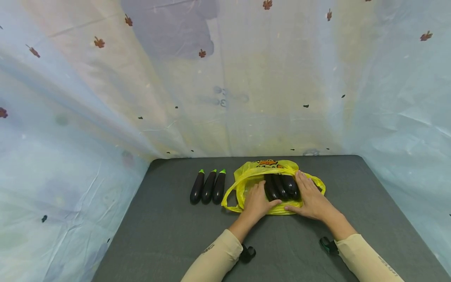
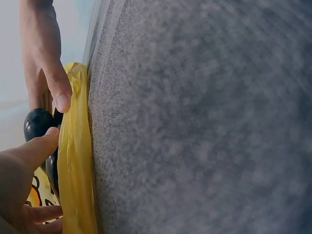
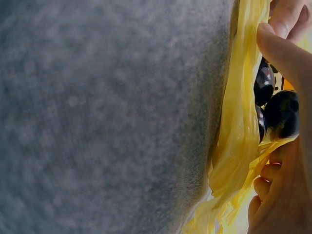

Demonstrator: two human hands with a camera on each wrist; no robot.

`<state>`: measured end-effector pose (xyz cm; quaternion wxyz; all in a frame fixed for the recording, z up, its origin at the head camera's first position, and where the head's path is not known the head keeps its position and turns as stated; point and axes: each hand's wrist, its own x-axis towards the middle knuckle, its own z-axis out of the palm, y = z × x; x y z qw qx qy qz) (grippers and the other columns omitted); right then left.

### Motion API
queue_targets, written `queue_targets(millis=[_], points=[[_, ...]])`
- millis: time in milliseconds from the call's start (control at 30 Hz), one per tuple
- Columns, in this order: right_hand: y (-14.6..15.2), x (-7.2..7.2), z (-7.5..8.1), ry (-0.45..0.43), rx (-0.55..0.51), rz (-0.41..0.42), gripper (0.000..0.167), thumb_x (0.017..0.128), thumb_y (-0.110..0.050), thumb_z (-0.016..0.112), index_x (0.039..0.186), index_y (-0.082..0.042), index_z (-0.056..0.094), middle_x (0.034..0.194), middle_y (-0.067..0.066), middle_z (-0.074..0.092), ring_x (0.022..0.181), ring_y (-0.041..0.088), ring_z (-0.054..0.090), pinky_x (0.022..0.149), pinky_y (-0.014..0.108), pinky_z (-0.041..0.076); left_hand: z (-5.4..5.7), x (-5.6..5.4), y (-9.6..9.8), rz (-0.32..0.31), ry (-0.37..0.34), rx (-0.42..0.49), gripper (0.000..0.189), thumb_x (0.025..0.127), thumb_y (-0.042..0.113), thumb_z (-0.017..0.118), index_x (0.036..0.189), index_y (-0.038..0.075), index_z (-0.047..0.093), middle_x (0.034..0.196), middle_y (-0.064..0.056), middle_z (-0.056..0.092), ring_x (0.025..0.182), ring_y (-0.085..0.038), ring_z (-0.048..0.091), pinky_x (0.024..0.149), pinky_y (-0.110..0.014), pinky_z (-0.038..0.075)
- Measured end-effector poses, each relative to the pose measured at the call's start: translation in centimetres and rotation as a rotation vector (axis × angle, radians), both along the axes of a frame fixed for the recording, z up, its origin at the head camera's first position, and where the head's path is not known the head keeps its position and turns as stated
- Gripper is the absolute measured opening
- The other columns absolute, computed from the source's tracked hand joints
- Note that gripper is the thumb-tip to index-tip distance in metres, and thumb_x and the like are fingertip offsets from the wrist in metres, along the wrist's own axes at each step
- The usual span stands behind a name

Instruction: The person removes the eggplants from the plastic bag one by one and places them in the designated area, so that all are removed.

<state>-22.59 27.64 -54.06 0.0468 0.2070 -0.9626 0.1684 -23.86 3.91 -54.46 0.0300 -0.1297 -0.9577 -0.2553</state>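
Note:
A yellow plastic bag [image 1: 243, 181] lies on the grey table with its mouth toward me. Several dark, glossy eggplants [image 1: 280, 187] sit side by side inside the mouth. My left hand [image 1: 256, 201] is at their left side, its fingers reaching into the bag and its thumb pointing right across the near rim. At the right side, my right hand [image 1: 313, 199] lies along the eggplants with fingers extended, its thumb over the bag's near edge. In the right wrist view, rounded eggplant ends [image 3: 282, 114] show behind the yellow film [image 3: 239, 107]. The bag partly hides the left fingertips.
Three more eggplants [image 1: 208, 188] with green stem ends lie in a row left of the bag. The grey table [image 1: 169, 243] has a back edge against a patterned plastic sheet [image 1: 260, 90]. Dark straps [image 1: 248, 253] are at both wrists.

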Motion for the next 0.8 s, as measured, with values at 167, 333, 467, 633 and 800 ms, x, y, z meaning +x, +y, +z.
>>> queue_targets(millis=[167, 333, 467, 633, 800], points=[[0.0, 0.0, -0.1, 0.002, -0.001, -0.001, 0.130, 0.089, -0.067, 0.080, 0.169, 0.008, 0.010, 0.175, 0.031, 0.011, 0.161, 0.049, 0.016, 0.128, 0.066, 0.018, 0.1, 0.0, 0.2, 0.009, -0.001, -0.038, 0.099, 0.084, 0.064, 0.086, 0.156, 0.005, 0.051, 0.145, -0.015, 0.065, 0.130, -0.032, 0.064, 0.109, -0.045, 0.053], [-0.1, 0.0, 0.0, 0.001, 0.000, 0.000, 0.130, 0.089, -0.067, 0.080, 0.169, 0.008, 0.010, 0.175, 0.031, 0.012, 0.161, 0.049, 0.017, 0.128, 0.066, 0.018, 0.0, -0.1, 0.2, 0.010, -0.015, -0.041, 0.096, 0.087, 0.062, 0.085, 0.157, 0.006, 0.051, 0.146, -0.013, 0.064, 0.132, -0.031, 0.064, 0.110, -0.045, 0.053], [-0.1, 0.0, -0.1, 0.002, 0.003, -0.001, 0.130, 0.088, -0.066, 0.080, 0.169, 0.008, 0.010, 0.175, 0.032, 0.012, 0.161, 0.049, 0.017, 0.128, 0.065, 0.018, -0.1, -0.1, -0.2, 0.004, -0.024, -0.025, 0.088, 0.091, 0.057, 0.083, 0.155, 0.006, 0.053, 0.144, -0.013, 0.066, 0.129, -0.030, 0.065, 0.108, -0.046, 0.054], [-0.1, 0.0, 0.1, -0.004, 0.005, -0.003, 0.129, 0.089, -0.065, 0.081, 0.169, 0.008, 0.010, 0.175, 0.032, 0.012, 0.161, 0.049, 0.017, 0.128, 0.065, 0.018, 0.0, -0.1, -0.7, 0.019, -0.072, 0.029, 0.080, 0.094, 0.049, 0.081, 0.156, 0.007, 0.053, 0.145, -0.013, 0.066, 0.129, -0.031, 0.066, 0.105, -0.048, 0.055], [-0.1, -0.1, 0.0, -0.009, 0.015, -0.010, 0.130, 0.089, -0.066, 0.080, 0.169, 0.007, 0.009, 0.175, 0.031, 0.011, 0.161, 0.049, 0.016, 0.129, 0.065, 0.017, 0.2, 0.1, -1.5, 0.020, -0.118, 0.113, 0.074, 0.098, 0.042, 0.079, 0.157, 0.006, 0.052, 0.147, -0.015, 0.065, 0.128, -0.035, 0.066, 0.103, -0.051, 0.056]])
